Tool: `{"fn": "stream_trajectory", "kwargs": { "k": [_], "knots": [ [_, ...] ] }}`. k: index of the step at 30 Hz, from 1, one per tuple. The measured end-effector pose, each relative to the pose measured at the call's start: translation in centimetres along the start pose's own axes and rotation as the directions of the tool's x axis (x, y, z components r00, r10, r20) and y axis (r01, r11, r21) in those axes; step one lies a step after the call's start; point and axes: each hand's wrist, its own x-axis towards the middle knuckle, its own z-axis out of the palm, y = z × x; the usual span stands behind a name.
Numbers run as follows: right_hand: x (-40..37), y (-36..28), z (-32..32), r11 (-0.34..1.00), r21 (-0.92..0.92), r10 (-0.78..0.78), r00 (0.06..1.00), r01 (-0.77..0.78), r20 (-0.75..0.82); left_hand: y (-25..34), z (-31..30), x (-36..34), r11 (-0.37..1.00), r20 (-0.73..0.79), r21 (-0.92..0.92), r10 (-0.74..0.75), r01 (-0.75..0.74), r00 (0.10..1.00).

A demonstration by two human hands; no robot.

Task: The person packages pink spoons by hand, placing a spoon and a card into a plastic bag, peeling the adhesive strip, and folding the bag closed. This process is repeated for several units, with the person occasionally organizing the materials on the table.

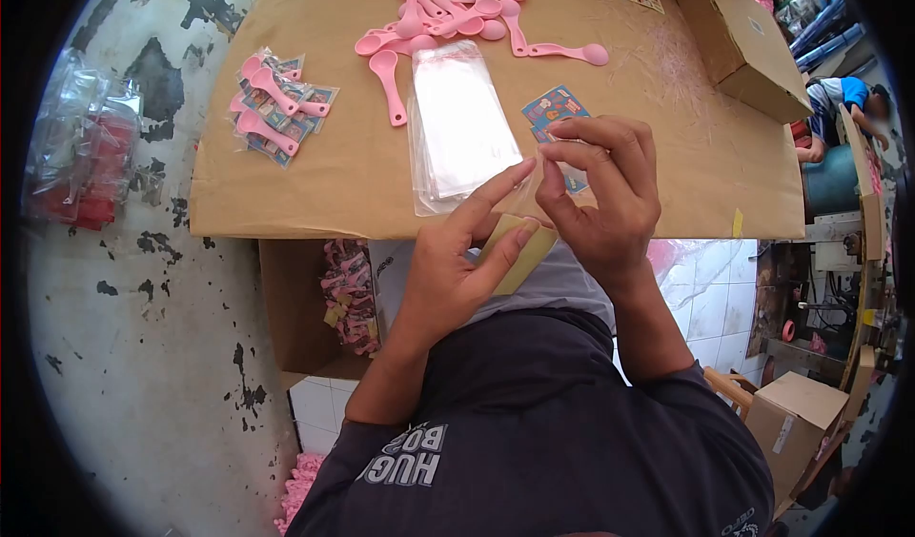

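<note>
My left hand (457, 265) is closed around a pale yellow card (522, 261), thumb on its face and index finger stretched toward my right hand. Clear film shows just above the card, seemingly a plastic bag. My right hand (610, 180) pinches at the film's edge with thumb and fingertips; the exact grip is hard to make out. Behind the right fingers lie blue printed cards (555, 106), partly hidden. A stack of clear plastic bags (457, 122) lies flat just beyond my left hand.
Loose pink spoons (448, 13) are heaped at the table's far side. Bagged spoons with cards (276, 108) lie at the left. A cardboard box (739, 46) stands at the right rear. Below the table edge, an open carton (310, 308) holds packed pink items. Another person (839, 108) is at far right.
</note>
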Motion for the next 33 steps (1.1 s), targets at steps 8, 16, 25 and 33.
{"fn": "stream_trajectory", "kwargs": {
  "k": [8,16,25,33],
  "knots": [
    [0.6,1.7,-1.2,0.921,0.275,0.322,0.937,-0.276,-0.139,0.1,0.2,-0.1,0.991,-0.023,-0.126,-0.056,0.053,0.998],
    [-0.5,3.8,-3.2,0.226,0.910,0.586,0.795,-0.348,0.159,-0.2,-0.6,-0.1,0.887,-0.202,-0.454,-0.200,0.089,0.959],
    [-2.1,-1.9,0.2,0.469,0.586,0.427,0.751,-0.660,0.504,-1.3,-0.4,0.1,0.926,-0.312,-0.373,-0.067,-0.058,0.948],
    [-2.8,-1.5,-0.4,0.342,0.562,0.439,0.657,-0.753,0.613,-0.7,-0.5,0.5,0.947,-0.357,-0.302,-0.006,-0.109,0.934]
  ]
}}
